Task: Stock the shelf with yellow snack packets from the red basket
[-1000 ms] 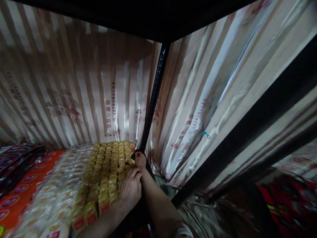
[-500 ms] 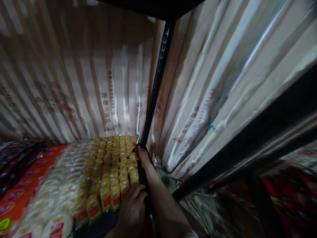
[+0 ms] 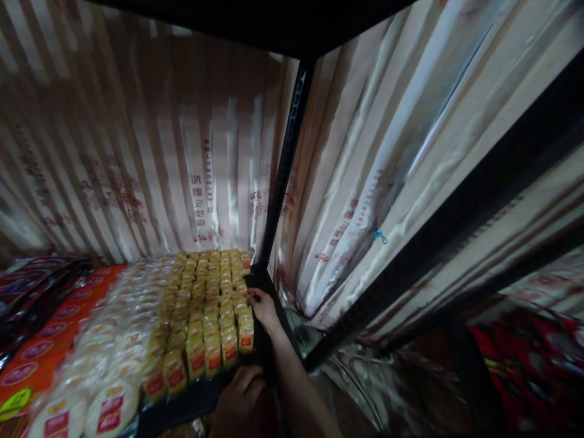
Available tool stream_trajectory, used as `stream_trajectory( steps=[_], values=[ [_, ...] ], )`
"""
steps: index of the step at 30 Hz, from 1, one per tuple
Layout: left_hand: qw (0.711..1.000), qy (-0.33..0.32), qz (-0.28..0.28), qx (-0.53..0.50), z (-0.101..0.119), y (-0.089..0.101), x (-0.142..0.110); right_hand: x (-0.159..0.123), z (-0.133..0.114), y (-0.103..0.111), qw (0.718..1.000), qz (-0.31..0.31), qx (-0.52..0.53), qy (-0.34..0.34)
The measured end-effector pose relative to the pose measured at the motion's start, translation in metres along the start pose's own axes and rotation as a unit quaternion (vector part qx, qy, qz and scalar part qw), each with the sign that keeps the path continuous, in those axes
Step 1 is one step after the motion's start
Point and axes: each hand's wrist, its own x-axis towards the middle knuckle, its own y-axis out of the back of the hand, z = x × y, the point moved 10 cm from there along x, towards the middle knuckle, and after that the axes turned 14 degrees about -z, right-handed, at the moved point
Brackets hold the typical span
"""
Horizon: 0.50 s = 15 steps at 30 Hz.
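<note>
Rows of yellow wrapped cakes [image 3: 205, 304] with orange-red labels stand tightly packed on a dark shelf [image 3: 182, 404]. At the right side of these rows is my right hand [image 3: 263, 309], its fingers bent together against the outermost cakes. Whatever lies between those fingertips is hidden. Lower down, my left hand [image 3: 239, 398] is at the shelf's front edge, just in front of the nearest cakes. Its fingers are loosely bent in shadow and nothing shows in them.
White round packaged cakes [image 3: 112, 410] line up left of the yellow ones, then an orange printed sheet [image 3: 55, 331] and dark shiny packs [image 3: 31, 292]. A black corner post [image 3: 285, 164] rises behind my right hand. Pleated printed curtains [image 3: 228, 152] hang behind; red packs [image 3: 533, 371] lie at right.
My right hand has drawn back toward me along the right side of the yellow cakes. My left hand has come off the front cakes and down to the shelf edge.
</note>
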Motion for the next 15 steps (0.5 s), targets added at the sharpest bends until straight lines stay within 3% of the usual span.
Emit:
stream_trajectory(
  steps=[9,15],
  values=[
    [1.0,0.012,-0.022,0.014,-0.0049,-0.0086,-0.0018,-0.0032,0.006,0.004,0.999,0.037,-0.008,0.006],
    [0.997,0.04,-0.057,-0.021,-0.0083,-0.0099,0.0003,-0.0066,0.0067,-0.0013,1.0,-0.007,0.02,-0.02]
  ],
)
